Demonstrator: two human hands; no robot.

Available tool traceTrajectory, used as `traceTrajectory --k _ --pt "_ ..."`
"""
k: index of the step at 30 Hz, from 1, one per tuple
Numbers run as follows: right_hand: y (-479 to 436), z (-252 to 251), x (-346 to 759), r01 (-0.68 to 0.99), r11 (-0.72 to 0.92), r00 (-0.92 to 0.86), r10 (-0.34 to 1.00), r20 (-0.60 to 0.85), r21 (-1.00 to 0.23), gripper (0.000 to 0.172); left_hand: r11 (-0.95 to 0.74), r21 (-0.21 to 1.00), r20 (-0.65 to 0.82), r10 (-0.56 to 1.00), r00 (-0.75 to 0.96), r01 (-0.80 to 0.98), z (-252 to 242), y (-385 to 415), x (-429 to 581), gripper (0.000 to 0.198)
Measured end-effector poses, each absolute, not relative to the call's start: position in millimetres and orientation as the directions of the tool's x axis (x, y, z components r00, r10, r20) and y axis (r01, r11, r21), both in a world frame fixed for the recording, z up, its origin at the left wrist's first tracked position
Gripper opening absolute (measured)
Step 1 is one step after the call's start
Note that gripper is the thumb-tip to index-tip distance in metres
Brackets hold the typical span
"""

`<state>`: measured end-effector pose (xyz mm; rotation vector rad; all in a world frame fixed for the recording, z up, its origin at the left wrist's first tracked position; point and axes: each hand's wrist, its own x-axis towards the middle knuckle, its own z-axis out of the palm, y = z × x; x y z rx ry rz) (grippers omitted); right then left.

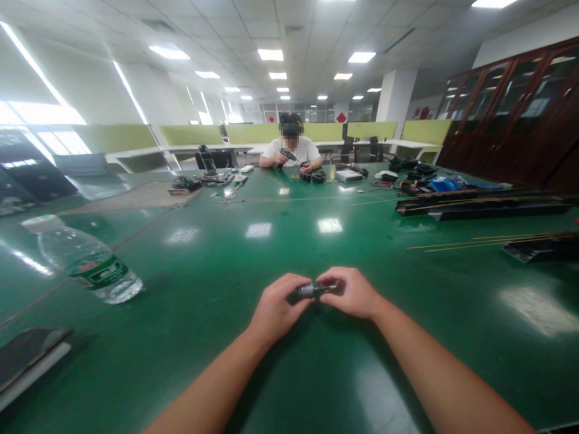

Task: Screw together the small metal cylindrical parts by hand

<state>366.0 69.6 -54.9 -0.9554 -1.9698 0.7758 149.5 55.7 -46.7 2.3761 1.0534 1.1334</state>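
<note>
Just above the green table, in front of me, both hands meet at a small dark cylindrical tool with a narrower metal end pointing right. My left hand wraps its fingers and thumb around the thick dark body, hiding its left end. Around the narrow end, my right hand is curled, thumb and fingertips closing on the metal part. The exact kind of tool is too small and blurred to tell.
At left a clear plastic water bottle stands tilted in view, with a dark flat object nearer me. Black channels and thin rods lie at right. Across the table, a person holds a power drill among electronic parts.
</note>
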Motion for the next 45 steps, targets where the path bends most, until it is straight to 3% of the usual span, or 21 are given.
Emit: traceTrajectory --k 12,45 --pt "68.7 -53.3 363.4 0.355 0.497 -0.410 0.844 0.346 -0.792 0.015 -0.666 0.547 0.521 0.745 0.416 0.508 -47.7 54.7 152.3 0.019" --pt "73.9 -54.3 371.0 0.380 0.434 -0.370 0.881 0.295 -0.817 0.014 -0.656 0.519 0.551 0.747 0.373 0.548 -46.5 57.2 146.0 0.023"
